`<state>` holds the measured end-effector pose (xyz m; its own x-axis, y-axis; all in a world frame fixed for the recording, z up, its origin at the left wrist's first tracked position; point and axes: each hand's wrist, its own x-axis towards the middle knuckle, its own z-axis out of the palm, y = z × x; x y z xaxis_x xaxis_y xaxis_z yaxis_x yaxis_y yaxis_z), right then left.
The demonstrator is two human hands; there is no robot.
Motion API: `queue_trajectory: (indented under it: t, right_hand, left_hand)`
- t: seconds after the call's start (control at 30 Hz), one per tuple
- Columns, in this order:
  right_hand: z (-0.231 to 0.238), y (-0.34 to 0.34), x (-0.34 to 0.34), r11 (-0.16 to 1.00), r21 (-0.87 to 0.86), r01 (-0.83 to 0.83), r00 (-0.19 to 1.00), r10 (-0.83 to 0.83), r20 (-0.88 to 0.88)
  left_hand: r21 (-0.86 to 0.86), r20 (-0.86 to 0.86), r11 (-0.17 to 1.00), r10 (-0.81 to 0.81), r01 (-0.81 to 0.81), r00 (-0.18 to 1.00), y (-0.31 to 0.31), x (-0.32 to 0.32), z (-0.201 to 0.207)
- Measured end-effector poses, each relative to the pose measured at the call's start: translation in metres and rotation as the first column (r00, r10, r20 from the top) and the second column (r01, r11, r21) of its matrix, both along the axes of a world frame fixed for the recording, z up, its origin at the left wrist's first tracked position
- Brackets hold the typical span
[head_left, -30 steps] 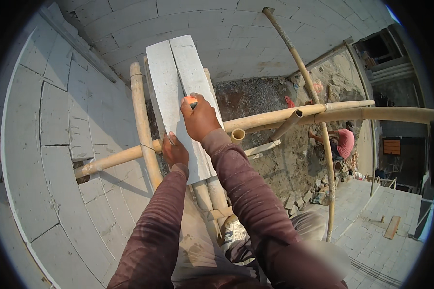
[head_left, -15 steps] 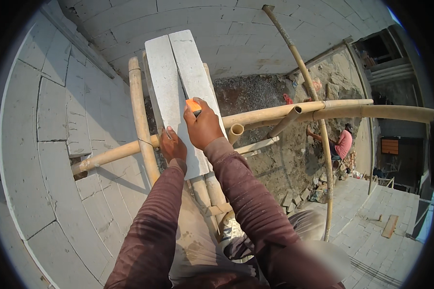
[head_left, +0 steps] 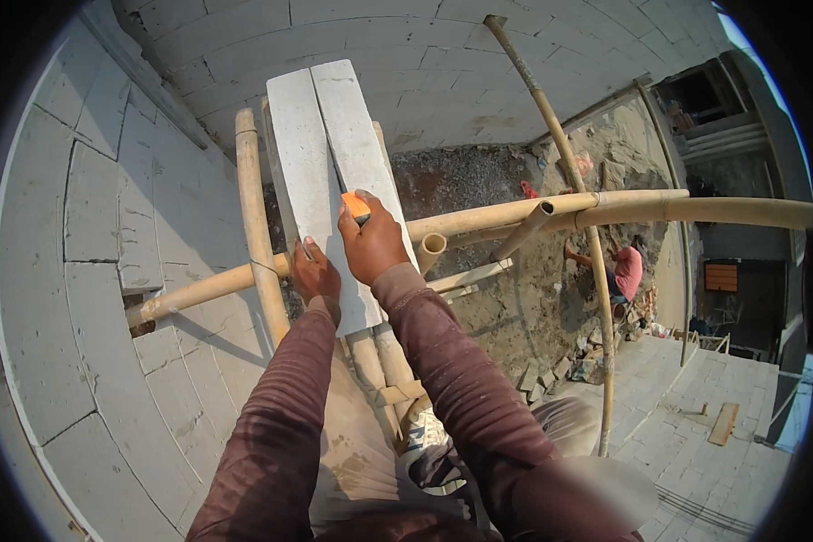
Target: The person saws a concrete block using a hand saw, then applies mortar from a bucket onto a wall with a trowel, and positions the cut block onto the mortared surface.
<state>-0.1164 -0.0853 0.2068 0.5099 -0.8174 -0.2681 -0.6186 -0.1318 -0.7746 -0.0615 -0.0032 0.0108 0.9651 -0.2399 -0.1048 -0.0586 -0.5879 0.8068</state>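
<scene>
A long, pale grey lightweight concrete block [head_left: 303, 144] lies on bamboo poles in front of me, with a dark lengthwise gap in its top. My right hand [head_left: 370, 244] is closed around an orange-and-black tool handle [head_left: 355, 206] at the near end of the visible gap. Whatever is attached to the handle is hidden under my hand and in the block. My left hand [head_left: 316, 278] grips the block's left edge nearer to me, its thumb on top and its other fingers partly hidden over the side.
Bamboo scaffold poles [head_left: 524, 212] cross right of the block, and an upright pole [head_left: 256, 217] stands left. Pale block walls [head_left: 99, 203] rise at left and ahead. Far below at right, a person in a pink shirt [head_left: 630, 269] crouches on rough ground near rubble [head_left: 542, 379].
My right hand and the tool handle have shifted slightly toward me along the block. My left hand keeps its grip. The crouching person's arms have moved. The whole view has shifted a little.
</scene>
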Motion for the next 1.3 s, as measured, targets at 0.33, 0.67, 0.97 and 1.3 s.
queue_trajectory:
  t: [0.33,0.67,0.97,1.3]
  right_hand:
    - [0.020,0.129,-0.159,0.990,-0.068,-0.123,0.976,0.133,0.172]
    - [-0.004,0.132,-0.144,0.990,-0.105,-0.099,0.970,0.119,0.212]
    - [-0.037,0.040,-0.049,0.997,-0.077,0.005,0.992,0.004,0.128]
    - [0.031,0.177,-0.213,0.996,0.082,-0.037,0.989,0.025,0.145]
  left_hand:
    - [0.082,0.050,0.996,0.026,-0.030,0.998,0.020,0.023,0.004]
    - [0.107,0.057,0.993,0.032,-0.038,0.998,0.029,0.034,-0.004]
    - [0.015,0.032,0.999,0.033,-0.034,0.999,-0.003,0.013,0.007]
    - [0.042,0.045,0.998,0.045,-0.047,0.998,0.012,0.021,0.008]
